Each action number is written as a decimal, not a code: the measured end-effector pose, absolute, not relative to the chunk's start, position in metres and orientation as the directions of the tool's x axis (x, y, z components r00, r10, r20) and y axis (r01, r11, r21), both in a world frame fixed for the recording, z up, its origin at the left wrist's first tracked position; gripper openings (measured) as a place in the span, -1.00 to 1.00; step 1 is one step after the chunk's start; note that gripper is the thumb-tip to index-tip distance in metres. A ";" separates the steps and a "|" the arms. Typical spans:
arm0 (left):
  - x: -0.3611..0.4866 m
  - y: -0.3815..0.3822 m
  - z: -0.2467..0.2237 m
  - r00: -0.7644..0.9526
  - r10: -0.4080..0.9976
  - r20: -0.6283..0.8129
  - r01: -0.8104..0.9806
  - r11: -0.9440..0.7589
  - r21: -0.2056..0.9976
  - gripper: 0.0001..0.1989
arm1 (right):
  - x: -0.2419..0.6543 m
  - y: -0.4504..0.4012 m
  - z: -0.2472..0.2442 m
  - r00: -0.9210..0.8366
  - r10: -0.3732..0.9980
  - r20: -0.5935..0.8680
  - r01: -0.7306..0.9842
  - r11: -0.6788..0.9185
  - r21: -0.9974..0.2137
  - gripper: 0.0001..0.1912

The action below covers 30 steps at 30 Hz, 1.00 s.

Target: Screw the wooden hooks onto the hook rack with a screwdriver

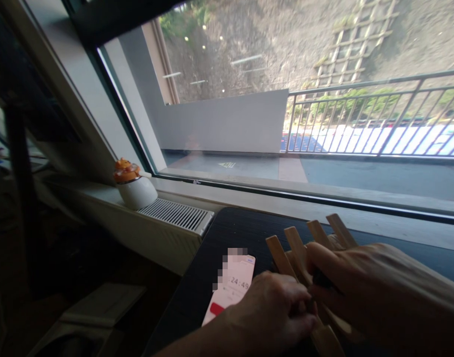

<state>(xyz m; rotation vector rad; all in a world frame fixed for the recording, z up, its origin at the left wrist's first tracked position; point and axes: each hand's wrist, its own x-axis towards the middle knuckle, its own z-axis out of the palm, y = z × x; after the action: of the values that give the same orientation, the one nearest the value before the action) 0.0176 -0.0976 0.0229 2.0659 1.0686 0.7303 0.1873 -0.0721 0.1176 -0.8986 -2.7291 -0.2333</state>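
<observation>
Several light-brown wooden slats lie side by side at a slant, forming a small slatted wooden piece over the black table. My left hand is closed at the near side of this piece, its fingertips pinched on a slat. Across the slats from the right comes my right hand, its fingers curled close to the left fingertips. Something dark shows inside the right grip, but I cannot make out what it is. The hands cover the middle of the wooden piece.
A phone showing a running time lies on the black table, left of my left hand. Beyond the table's left edge, a white jar with an orange lid stands on a radiator. A window rises behind the table.
</observation>
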 end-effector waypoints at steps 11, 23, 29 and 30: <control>0.019 -0.097 0.020 0.508 0.844 0.172 0.467 -0.438 0.768 -0.83 | 0.195 -0.070 0.134 -0.788 0.606 0.108 0.609 0.793 -0.009 -0.77; 0.018 -0.098 0.020 0.504 0.844 0.185 0.430 -0.431 0.794 -0.90 | 0.187 -0.067 0.130 -0.742 0.668 -0.059 0.666 0.744 0.058 -0.75; 0.017 -0.096 0.020 0.501 0.843 0.195 0.436 -0.441 0.785 -0.87 | 0.183 -0.070 0.139 -0.746 0.661 -0.081 0.666 0.742 -0.077 -0.78; 0.017 -0.096 0.020 0.498 0.846 0.191 0.441 -0.436 0.785 -0.85 | 0.182 -0.070 0.140 -0.765 0.636 -0.096 0.644 0.759 -0.102 -0.76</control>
<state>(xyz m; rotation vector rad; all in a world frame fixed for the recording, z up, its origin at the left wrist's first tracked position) 0.0174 -0.0958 0.0201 2.0635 1.0525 0.7671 0.1824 -0.0698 0.1395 -1.0919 -2.9977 0.2055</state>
